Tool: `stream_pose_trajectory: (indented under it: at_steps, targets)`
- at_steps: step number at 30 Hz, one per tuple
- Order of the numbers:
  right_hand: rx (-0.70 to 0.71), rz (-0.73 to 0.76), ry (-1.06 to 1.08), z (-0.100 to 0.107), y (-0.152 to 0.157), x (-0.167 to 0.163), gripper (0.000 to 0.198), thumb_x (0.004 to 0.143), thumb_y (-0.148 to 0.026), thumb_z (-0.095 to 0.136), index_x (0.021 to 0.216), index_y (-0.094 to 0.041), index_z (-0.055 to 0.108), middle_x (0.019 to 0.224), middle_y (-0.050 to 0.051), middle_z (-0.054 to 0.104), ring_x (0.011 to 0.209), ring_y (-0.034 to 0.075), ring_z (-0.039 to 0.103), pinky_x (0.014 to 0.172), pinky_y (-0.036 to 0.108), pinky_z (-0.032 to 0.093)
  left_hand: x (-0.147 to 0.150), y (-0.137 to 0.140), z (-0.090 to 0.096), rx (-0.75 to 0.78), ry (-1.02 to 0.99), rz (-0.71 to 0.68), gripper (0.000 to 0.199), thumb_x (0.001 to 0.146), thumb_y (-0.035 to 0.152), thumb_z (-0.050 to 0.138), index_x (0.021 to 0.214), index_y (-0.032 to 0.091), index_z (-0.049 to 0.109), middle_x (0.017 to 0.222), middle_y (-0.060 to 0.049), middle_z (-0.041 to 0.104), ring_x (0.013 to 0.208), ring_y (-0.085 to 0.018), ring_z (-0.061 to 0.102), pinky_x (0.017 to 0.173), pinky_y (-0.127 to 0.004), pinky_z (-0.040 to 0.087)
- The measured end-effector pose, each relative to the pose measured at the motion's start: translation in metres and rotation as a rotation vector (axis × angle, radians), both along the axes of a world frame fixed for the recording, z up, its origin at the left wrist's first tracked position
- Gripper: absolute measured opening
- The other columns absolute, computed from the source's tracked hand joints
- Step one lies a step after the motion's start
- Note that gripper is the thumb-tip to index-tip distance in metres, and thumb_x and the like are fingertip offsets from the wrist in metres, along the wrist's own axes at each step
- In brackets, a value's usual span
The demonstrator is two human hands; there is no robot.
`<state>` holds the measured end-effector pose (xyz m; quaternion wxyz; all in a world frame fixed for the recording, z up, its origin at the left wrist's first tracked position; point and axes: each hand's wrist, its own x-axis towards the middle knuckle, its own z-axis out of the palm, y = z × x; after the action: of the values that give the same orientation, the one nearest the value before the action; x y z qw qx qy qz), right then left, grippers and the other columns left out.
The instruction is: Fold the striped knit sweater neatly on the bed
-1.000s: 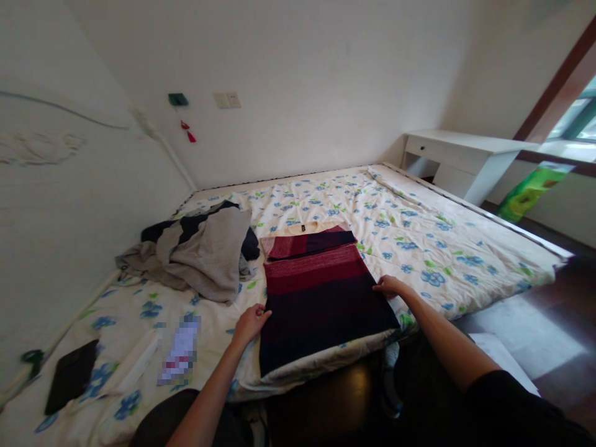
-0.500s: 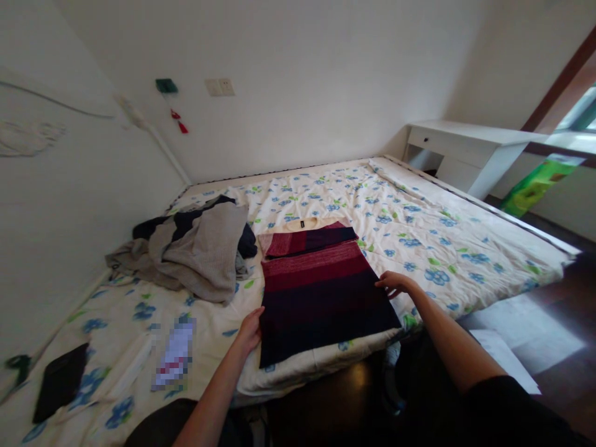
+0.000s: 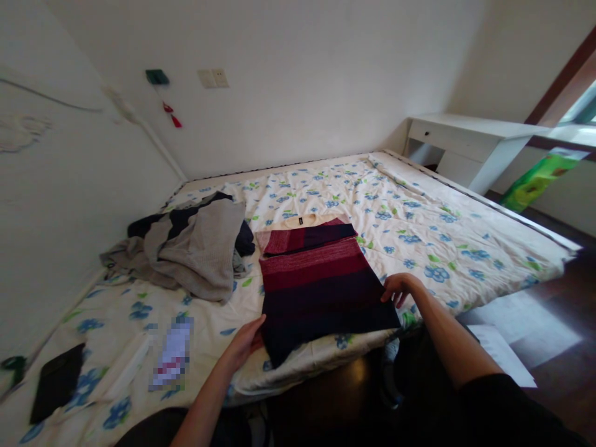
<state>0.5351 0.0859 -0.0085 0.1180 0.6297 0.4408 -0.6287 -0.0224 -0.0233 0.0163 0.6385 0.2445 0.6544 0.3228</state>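
Note:
A striped sweater [image 3: 321, 292] lies on the bed, its collar away from me and its sleeves folded across the top. The stripes run from cream and pink through dark red to near black at the hem. At its left edge, near the lower corner, my left hand [image 3: 249, 340] is closed, with fingers partly hidden against the cloth. On the opposite edge my right hand [image 3: 401, 289] pinches the sweater's side a little above the hem. Between my hands the hem is slightly bunched at the left.
A heap of grey and dark clothes [image 3: 195, 242] lies left of the sweater on the flowered bedsheet [image 3: 419, 217]. Nearer on the left are a black flat case [image 3: 58, 382] and a blurred packet [image 3: 172, 354]. A white desk [image 3: 465, 139] stands beyond the bed.
Both hands have slid slightly toward the hem. The lower left corner of the sweater has drawn inward, and its hem has become uneven.

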Motion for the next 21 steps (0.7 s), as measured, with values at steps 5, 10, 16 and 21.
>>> stream_pose_trajectory:
  at_steps: [5, 10, 16, 21]
  targets:
    - [0.015, -0.016, -0.002, -0.003, -0.006, -0.004, 0.053, 0.069, -0.040, 0.108, 0.102, -0.016, 0.074, 0.100, 0.011, 0.080, 0.084, 0.023, 0.079, 0.071, 0.033, 0.072, -0.005, -0.018, -0.003, 0.023, -0.011, -0.231, 0.051, 0.066, 0.050, 0.107, 0.098, 0.017, 0.084, 0.107, -0.012, 0.089, 0.098, -0.027, 0.084, 0.086, -0.032, 0.064]
    - [0.019, -0.071, 0.146, -0.002, -0.015, 0.012, 0.047, 0.075, -0.034, 0.104, 0.105, -0.016, 0.075, 0.101, 0.008, 0.081, 0.081, 0.019, 0.078, 0.075, 0.033, 0.072, -0.018, -0.028, -0.001, -0.028, -0.082, -0.103, 0.043, 0.069, 0.042, 0.106, 0.097, 0.018, 0.083, 0.104, -0.010, 0.089, 0.092, -0.025, 0.083, 0.084, -0.032, 0.065]
    - [-0.002, -0.053, 0.074, -0.006, -0.029, 0.012, 0.047, 0.074, -0.040, 0.105, 0.097, -0.014, 0.073, 0.086, 0.007, 0.078, 0.077, 0.020, 0.077, 0.072, 0.031, 0.069, -0.009, -0.047, 0.001, 0.054, -0.087, -0.168, 0.047, 0.071, 0.048, 0.104, 0.101, 0.019, 0.082, 0.112, -0.013, 0.088, 0.105, -0.028, 0.084, 0.094, -0.034, 0.064]
    - [0.078, -0.143, 0.191, 0.003, -0.037, -0.005, 0.054, 0.070, -0.036, 0.108, 0.108, -0.018, 0.074, 0.099, 0.003, 0.081, 0.085, 0.017, 0.078, 0.074, 0.023, 0.065, 0.007, -0.058, 0.007, 0.150, -0.107, -0.180, 0.060, 0.062, 0.041, 0.108, 0.112, 0.022, 0.082, 0.122, -0.010, 0.088, 0.122, -0.031, 0.080, 0.108, -0.038, 0.061]
